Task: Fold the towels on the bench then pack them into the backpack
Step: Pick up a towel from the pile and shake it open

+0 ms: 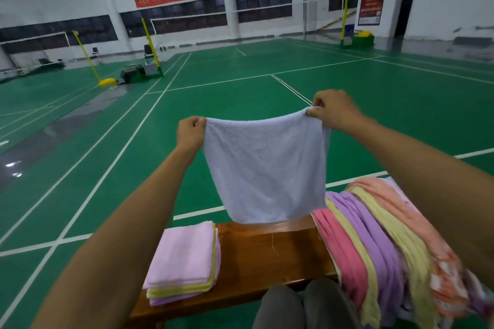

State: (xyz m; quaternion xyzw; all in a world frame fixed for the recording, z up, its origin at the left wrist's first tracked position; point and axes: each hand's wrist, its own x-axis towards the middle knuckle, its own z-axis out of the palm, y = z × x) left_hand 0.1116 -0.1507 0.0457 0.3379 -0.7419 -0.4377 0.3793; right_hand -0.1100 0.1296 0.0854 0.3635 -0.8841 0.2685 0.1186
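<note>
A pale blue-white towel (264,165) hangs spread out in the air above the wooden bench (267,256). My left hand (190,133) pinches its upper left corner and my right hand (332,111) pinches its upper right corner. The towel's lower edge hangs just over the bench's far edge. A stack of folded towels (184,262), pink on top with yellow and purple beneath, lies on the left part of the bench. A pile of unfolded towels (379,246) in pink, yellow, purple and peach drapes over the bench's right end. No backpack is in sight.
My knees (302,304) in grey trousers are at the bench's near edge. Beyond the bench spreads a green badminton court with white lines. Yellow net posts (151,43) and a dark bag (132,73) stand far off at the left.
</note>
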